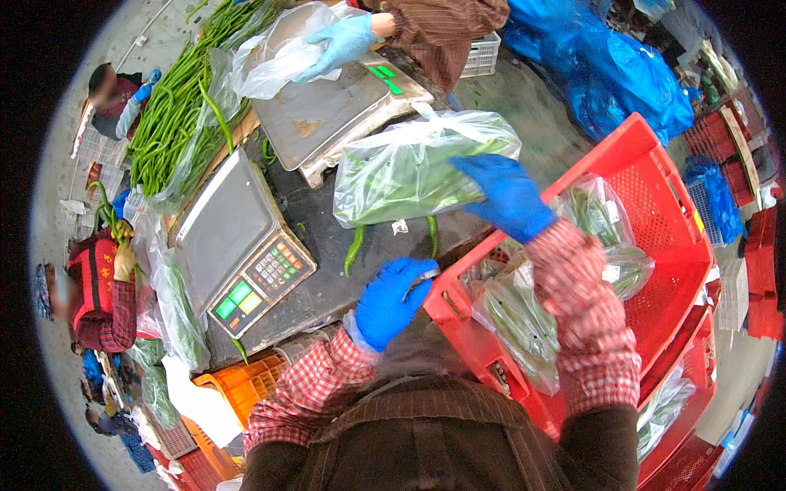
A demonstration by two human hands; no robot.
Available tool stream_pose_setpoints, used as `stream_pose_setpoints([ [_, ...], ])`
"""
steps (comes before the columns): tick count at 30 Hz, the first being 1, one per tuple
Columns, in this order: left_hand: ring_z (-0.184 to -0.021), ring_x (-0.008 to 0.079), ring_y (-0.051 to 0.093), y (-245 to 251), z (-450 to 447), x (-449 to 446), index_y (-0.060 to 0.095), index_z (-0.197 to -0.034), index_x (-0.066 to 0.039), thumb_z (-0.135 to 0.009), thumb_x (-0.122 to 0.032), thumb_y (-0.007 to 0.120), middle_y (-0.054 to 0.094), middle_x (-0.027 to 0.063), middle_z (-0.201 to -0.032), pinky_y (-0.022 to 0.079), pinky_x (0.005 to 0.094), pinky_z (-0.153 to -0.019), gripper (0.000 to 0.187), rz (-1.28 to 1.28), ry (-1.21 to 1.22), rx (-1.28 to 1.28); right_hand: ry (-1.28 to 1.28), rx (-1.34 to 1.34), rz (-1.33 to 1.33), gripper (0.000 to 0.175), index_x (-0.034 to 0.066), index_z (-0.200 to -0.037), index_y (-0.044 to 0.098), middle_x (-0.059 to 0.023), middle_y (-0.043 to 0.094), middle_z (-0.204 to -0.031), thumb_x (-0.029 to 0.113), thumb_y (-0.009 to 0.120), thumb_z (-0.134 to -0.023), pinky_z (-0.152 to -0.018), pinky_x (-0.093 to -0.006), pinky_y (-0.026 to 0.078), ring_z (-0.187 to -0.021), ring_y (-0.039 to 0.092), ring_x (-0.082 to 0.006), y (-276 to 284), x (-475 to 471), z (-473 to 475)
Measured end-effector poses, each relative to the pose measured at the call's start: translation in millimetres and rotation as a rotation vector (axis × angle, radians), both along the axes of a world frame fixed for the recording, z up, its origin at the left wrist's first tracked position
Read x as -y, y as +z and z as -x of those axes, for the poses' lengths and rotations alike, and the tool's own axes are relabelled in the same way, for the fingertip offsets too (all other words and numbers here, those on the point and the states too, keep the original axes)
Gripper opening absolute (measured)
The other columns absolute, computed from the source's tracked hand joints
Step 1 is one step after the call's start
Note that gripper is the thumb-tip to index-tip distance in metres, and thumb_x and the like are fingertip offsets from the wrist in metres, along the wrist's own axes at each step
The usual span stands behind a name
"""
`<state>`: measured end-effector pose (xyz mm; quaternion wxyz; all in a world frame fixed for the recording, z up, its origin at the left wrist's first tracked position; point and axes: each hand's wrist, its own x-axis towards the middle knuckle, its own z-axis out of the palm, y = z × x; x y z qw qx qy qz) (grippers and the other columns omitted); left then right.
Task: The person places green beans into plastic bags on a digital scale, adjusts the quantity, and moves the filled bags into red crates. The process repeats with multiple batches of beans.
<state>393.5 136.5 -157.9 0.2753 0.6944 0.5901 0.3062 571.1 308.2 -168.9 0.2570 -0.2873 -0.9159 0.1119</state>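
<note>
A clear plastic bag of long green peppers [417, 169] lies at the far side of the dark table [319, 227], its gathered top towards the far scale. My right hand [506, 196], in a blue glove, touches the bag's right side with its fingers spread; whether it grips the plastic is unclear. My left hand [393, 301], also blue-gloved, is curled at the table's near edge around a small greyish object [425, 275] between thumb and fingers. Two loose green peppers [354, 250] show just below the bag. Several filled bags [519, 307] lie in the red crate [663, 208] on the right.
Two weighing scales [227, 227] [331, 110] stand on the table, left and far. A co-worker's gloved hand [344, 46] holds thin plastic over the far scale. Long green peppers [178, 116] are heaped at the upper left. An orange crate [245, 383] sits below the table's left edge.
</note>
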Motion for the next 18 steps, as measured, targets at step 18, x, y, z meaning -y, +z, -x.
stream_pose_setpoints([
  [18, -0.111, 0.0218, 0.039, -23, 18, -32, 0.035, -0.122, -0.003, -0.084, -0.016, 0.048, 0.038, 0.0107, -0.124, 0.035, 0.0354, -0.092, 0.043, 0.289, -0.142, 0.922, 0.110, -0.779, 0.185, 0.022, 0.0019, -0.099, 0.056, -0.0074, 0.058, -0.090, 0.014, 0.045, -0.084, -0.078, -0.0262, 0.041, -0.081, 0.054, -0.0151, 176, -8, 10],
])
